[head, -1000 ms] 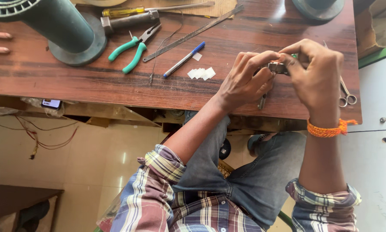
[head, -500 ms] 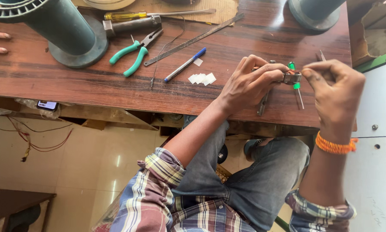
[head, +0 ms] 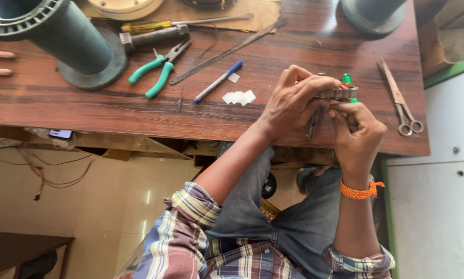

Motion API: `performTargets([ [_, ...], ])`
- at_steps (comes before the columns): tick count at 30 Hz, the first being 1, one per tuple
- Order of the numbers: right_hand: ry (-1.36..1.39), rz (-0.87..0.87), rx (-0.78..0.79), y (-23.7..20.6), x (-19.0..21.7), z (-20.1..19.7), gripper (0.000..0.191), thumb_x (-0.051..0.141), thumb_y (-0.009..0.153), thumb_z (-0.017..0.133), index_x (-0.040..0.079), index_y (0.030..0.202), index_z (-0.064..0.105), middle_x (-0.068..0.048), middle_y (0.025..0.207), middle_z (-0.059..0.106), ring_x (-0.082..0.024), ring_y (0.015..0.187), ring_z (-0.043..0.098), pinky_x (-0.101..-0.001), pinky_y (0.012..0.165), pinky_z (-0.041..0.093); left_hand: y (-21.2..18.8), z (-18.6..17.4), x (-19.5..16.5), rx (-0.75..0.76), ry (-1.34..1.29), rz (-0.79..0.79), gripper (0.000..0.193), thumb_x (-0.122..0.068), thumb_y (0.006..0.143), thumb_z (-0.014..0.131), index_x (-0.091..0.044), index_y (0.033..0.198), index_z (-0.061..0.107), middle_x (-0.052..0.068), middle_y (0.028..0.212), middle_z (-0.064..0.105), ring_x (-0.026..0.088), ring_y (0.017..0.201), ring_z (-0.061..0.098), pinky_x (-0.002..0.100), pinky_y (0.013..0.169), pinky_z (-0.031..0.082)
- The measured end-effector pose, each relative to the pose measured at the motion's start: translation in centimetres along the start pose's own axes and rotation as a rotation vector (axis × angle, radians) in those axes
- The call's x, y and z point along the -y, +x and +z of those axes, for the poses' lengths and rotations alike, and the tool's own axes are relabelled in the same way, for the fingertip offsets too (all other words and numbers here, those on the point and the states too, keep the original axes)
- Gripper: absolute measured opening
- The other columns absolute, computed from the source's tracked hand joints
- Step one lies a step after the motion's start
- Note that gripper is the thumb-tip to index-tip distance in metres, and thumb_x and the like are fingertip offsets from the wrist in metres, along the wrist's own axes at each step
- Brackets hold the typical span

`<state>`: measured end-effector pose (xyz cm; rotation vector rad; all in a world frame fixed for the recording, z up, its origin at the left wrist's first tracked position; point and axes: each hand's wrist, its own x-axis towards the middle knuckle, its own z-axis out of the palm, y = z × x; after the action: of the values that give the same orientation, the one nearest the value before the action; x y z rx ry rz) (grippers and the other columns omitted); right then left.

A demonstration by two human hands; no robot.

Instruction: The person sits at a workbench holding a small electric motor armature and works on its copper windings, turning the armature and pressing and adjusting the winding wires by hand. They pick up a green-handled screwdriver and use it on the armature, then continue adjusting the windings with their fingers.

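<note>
Both hands pinch a small metal ring [head: 337, 93]: left hand [head: 293, 101] steadies it on top, right hand [head: 357, 133] works it from below, just above table edge [head: 139, 116]. Scissors [head: 401, 101] lie right of ring, pliers [head: 160, 68] & pen [head: 217, 82] well left, within reach.

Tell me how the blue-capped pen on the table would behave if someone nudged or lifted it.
The pen is a slim round tube lying flat on the smooth wooden table, so a sideways nudge would probably set it rolling. It looks like light plastic, likely stiff and easy to lift with two fingers. Nothing touches it, so it should come away freely.
</note>
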<state>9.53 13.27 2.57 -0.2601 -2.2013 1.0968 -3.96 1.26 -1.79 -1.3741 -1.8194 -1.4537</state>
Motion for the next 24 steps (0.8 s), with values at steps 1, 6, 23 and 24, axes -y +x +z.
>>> performTargets([
  [1,0.019,-0.001,-0.012,-0.2,-0.3,0.4,0.007,-0.003,0.101,0.075,-0.002,0.107,0.073,0.007,0.073,0.045,-0.002,0.067,0.034,-0.0224,0.059,0.026,0.0,0.1,-0.1,0.003,0.015,-0.02,0.049,-0.018,0.094,0.075,-0.021,0.139,0.055,-0.008,0.13,0.068,0.021,0.109,0.06,0.032,0.102,0.046],
  [6,0.057,-0.012,-0.068,-0.8,-1.9,2.1,0.009,-0.004,0.1,0.076,-0.001,0.108,0.073,0.006,0.072,0.043,-0.002,0.066,0.032,-0.0227,0.058,0.024,-0.2,-0.3,-0.3,-0.001,0.023,-0.022,0.049,-0.019,0.096,0.072,-0.024,0.141,0.054,-0.008,0.133,0.067,0.018,0.109,0.059,0.031,0.106,0.044],
  [23,0.261,0.038,-0.14,-0.5,-2.2,4.9,0.007,-0.008,0.099,0.072,-0.003,0.104,0.07,0.008,0.081,0.061,0.001,0.069,0.042,-0.0204,0.059,0.036,1.3,-3.5,0.4,0.278,0.142,0.027,0.072,-0.014,0.09,0.073,-0.026,0.155,0.043,-0.009,0.15,0.055,0.019,0.128,0.056,0.035,0.112,0.044],
  [24,0.253,0.048,-0.149,-0.2,-1.9,5.2,0.007,-0.008,0.098,0.072,-0.003,0.103,0.071,0.007,0.077,0.057,0.0,0.067,0.04,-0.0211,0.057,0.034,1.5,-3.6,0.6,0.282,0.151,0.034,0.071,-0.013,0.091,0.072,-0.026,0.155,0.044,-0.01,0.149,0.056,0.018,0.126,0.057,0.034,0.112,0.045],
])
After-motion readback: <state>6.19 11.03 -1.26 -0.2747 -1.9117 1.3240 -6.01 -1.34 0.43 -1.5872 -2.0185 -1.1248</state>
